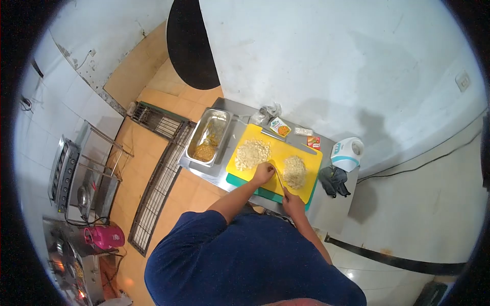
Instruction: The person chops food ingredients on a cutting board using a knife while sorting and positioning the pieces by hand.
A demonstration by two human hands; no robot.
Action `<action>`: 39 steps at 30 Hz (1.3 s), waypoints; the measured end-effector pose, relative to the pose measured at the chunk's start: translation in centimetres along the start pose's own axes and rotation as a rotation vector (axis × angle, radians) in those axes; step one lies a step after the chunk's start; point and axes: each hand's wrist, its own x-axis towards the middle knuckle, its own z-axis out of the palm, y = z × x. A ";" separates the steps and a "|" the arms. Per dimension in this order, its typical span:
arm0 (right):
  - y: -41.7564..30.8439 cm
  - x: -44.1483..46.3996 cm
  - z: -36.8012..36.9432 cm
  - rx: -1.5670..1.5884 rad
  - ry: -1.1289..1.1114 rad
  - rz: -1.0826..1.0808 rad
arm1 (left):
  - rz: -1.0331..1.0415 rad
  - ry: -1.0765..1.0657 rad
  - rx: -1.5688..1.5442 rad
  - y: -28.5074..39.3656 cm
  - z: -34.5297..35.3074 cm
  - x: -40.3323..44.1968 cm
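Note:
My right hand (292, 204) is closed round the handle of a knife (279, 178), its blade slanting up and left over the yellow cutting board (278, 188). My left hand (263, 174) is closed at the blade's tip end, fingers against it; their exact grip is too small to make out. To the right of the blade lies a pile of finely chopped pale food (294, 172). Left of it, beyond my left hand, spreads a wider pile of coarser pale pieces (252, 154). A green board (235, 180) shows beneath the yellow one.
A steel pan (228, 133) with yellow-brown food stands left on the metal table (201, 172). Behind the board are a yellow-white packet (279, 127) and a red packet (313, 142). A white appliance (347, 154) and black plastic bag (334, 181) sit right. A pink gas cylinder (104, 237) is lower left.

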 end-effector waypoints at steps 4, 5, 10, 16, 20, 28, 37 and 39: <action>0.1 0.3 0.1 -0.023 0.000 -0.006 | -0.050 0.011 0.052 0.6 0.1 0.2; -0.1 0.6 -0.1 -0.055 0.004 -0.017 | -0.040 0.022 0.052 0.6 0.1 0.2; -1.2 0.8 -1.2 -0.105 0.001 -0.020 | -0.037 0.035 0.045 0.4 0.2 0.0; -0.7 0.4 -0.6 -0.049 -0.008 -0.030 | -0.042 0.028 0.046 0.4 0.3 0.0; -1.3 0.9 -1.6 -0.065 -0.020 -0.048 | -0.061 0.023 0.049 0.5 0.4 0.1; -1.1 0.6 -1.2 -0.042 -0.047 -0.016 | -0.066 0.025 0.062 -0.1 0.5 0.3; -1.7 0.7 -2.5 -0.111 -0.090 -0.009 | -0.045 0.038 0.084 0.7 0.1 0.4; -1.4 0.8 -1.9 -0.086 -0.062 -0.009 | -0.050 0.029 0.063 1.1 -0.1 0.3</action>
